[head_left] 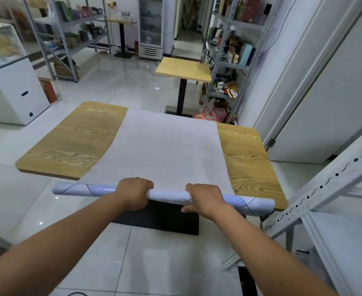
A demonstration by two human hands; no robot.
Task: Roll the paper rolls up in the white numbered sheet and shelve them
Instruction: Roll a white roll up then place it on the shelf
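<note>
A white numbered sheet [165, 146] lies flat across a wooden table [73, 142], faint numbers showing through on its right side. At the table's near edge its end wraps around a long glossy paper roll [84, 189] marked with thin black lines; the roll sticks out past the sheet on both sides. My left hand [133, 193] grips the wrapped roll left of centre. My right hand [205, 199] grips it right of centre, thumb underneath.
A grey metal shelf frame [316, 199] stands close on the right, beside the table's corner. A smaller wooden table [184, 69] sits beyond. Stocked metal racks [229, 60] line the right and back left. A white chest freezer [11, 90] stands at left.
</note>
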